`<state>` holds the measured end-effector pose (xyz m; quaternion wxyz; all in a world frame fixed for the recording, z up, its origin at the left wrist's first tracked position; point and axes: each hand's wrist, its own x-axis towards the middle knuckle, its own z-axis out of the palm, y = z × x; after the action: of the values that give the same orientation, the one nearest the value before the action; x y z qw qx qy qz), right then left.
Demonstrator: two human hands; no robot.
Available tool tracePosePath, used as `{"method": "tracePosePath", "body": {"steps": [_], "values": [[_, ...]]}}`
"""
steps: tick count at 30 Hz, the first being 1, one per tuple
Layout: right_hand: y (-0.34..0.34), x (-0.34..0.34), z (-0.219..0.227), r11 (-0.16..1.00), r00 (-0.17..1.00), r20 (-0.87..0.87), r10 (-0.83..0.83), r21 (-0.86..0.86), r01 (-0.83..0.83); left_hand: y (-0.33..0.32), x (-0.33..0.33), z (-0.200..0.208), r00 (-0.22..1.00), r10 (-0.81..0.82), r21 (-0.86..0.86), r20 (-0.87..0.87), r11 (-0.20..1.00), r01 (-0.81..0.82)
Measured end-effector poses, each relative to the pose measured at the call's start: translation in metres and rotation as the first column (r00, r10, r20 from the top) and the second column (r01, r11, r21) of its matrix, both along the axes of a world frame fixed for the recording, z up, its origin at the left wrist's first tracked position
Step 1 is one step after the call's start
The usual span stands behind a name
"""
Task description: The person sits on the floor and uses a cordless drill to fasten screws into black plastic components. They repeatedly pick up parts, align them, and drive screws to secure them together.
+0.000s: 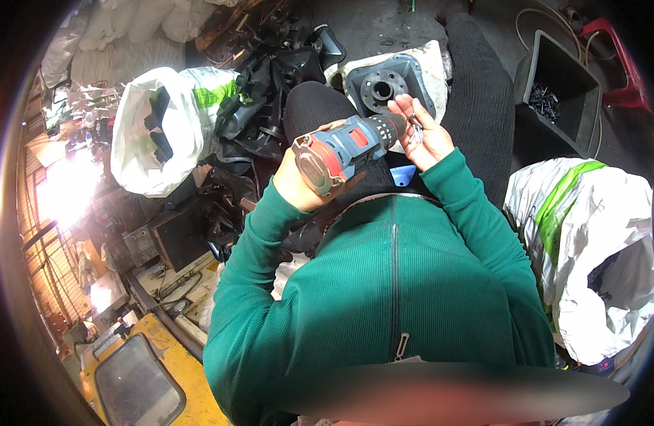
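The drill (pixel 355 147) points right, long axis slanting forward.

I list: power drill (pixel 354 148), grey-blue with red, centre; ribbed jacket (pixel 348 277), green, lower centre; sack (pixel 579 248), white, green-striped, right.

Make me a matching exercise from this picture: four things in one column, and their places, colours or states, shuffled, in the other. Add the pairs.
Things
1. Power drill
2. Bin
3. Flanged part with a round hole
4. Windowed panel

Places, colours or states
A. Yellow, at the picture's lower left
B. Lying on white material between the person's legs
C. Held in the left hand
D. Holding small dark pieces

Pairs: 1-C, 2-D, 3-B, 4-A
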<state>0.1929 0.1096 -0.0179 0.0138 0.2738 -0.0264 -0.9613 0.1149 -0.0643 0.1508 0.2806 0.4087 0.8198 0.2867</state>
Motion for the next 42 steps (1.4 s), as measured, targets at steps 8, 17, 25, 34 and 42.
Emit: {"method": "tracePosePath", "body": {"steps": [8,17,25,34,42], "values": [[-0.002,0.001,0.006,0.982,0.993,0.118,0.024,0.186,-0.045,-0.001,0.008,0.0,0.994,0.092,-0.123,0.067,0.989,-0.083],[0.011,0.003,0.005,0.963,0.97,-0.207,0.128,0.261,-0.071,-0.007,0.003,-0.006,0.968,-0.06,-0.04,-0.244,0.998,0.052],[0.027,0.007,0.004,0.908,0.903,-0.258,0.342,0.34,-0.247,-0.009,0.006,0.001,0.997,0.068,-0.027,-0.029,0.997,-0.069],[0.021,0.009,-0.022,0.919,0.924,-0.177,0.34,0.27,-0.286,-0.016,0.004,-0.003,0.983,0.184,-0.027,-0.019,0.983,-0.184],[0.016,0.008,-0.027,0.886,0.93,-0.018,0.367,0.313,-0.343,-0.021,-0.002,-0.004,0.99,0.144,-0.045,0.004,0.989,-0.144]]}}
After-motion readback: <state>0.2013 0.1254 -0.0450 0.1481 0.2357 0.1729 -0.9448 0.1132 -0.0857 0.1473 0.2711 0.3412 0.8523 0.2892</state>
